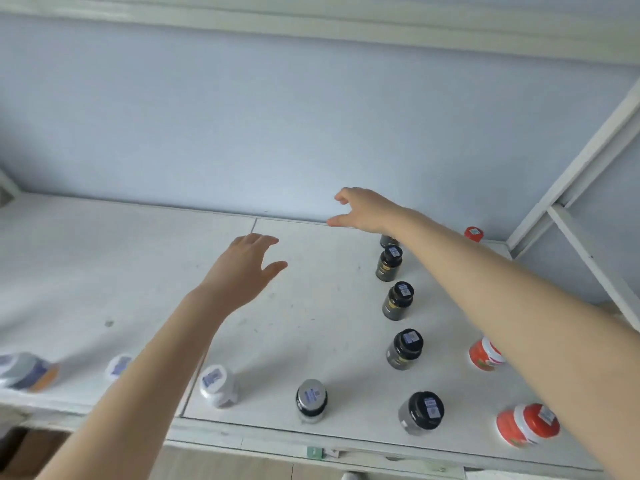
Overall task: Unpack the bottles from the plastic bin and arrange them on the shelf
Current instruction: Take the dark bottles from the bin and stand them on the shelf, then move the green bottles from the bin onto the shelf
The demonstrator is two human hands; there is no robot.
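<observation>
- A person's left hand (pixel 246 268) reaches over a white shelf board (pixel 86 265) at frame centre, fingers loosely spread and grasping nothing.
- The right hand (pixel 363 211) stretches further back, just right of centre, thumb and fingers apart and empty, near the pale blue back wall (pixel 277 116).
- Five dark bottles with black caps (pixel 398 301) stand upright in a line from under the right forearm down to the lower right; the arm partly hides the rearmost.
- Three red jars with white bands (pixel 528 424) sit further right, one of them in the back corner.
- Along the front edge, at lower left, stand blurred white-capped bottles (pixel 218 386), and beside them towards the centre a black bottle with a grey lid (pixel 311 400).
</observation>
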